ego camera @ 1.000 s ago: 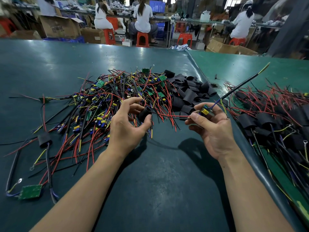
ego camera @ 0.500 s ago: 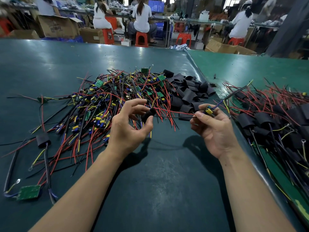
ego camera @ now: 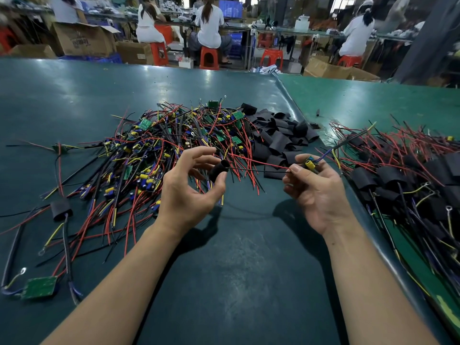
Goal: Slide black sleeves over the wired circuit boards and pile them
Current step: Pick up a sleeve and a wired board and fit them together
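My left hand pinches a black sleeve between thumb and fingers above the dark green table. My right hand grips a wired circuit board with a yellow part. Its red and black wires run leftward into the sleeve's open end, and its thick black cable trails up to the right. Behind my left hand lies a big tangle of unsleeved boards. Loose black sleeves are heaped behind the gap between my hands. Sleeved boards are piled at the right.
A lone sleeved board and a bare green board lie at the left front. A raised seam separates the dark table from a lighter green one. People sit on red stools beyond the far edge, among cardboard boxes.
The board's thick black cable has swung down from pointing up-right to lying low over the right pile. Its thin wires have entered the sleeve in my left hand. Both hands stayed in place.
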A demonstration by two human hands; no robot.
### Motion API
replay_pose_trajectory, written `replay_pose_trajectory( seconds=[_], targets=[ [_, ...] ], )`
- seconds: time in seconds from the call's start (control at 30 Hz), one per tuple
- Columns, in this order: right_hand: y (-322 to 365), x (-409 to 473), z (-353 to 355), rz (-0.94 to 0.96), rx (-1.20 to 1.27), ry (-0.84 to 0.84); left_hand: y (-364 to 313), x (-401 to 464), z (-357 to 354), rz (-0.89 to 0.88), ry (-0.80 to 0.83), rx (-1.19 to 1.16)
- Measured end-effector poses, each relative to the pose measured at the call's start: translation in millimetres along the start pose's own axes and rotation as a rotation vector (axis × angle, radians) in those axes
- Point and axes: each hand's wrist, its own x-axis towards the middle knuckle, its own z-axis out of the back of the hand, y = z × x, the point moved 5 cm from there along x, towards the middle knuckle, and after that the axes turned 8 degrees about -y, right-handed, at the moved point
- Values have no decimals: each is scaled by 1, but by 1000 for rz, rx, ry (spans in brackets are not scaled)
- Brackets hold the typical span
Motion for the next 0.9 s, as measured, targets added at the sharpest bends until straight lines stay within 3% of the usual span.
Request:
replay_pose_trajectory(
  seconds=[0.9],
  targets=[
    [-1,-3,-5,63,-144,87,5,-1,-1,32,-20,38]
  ],
)
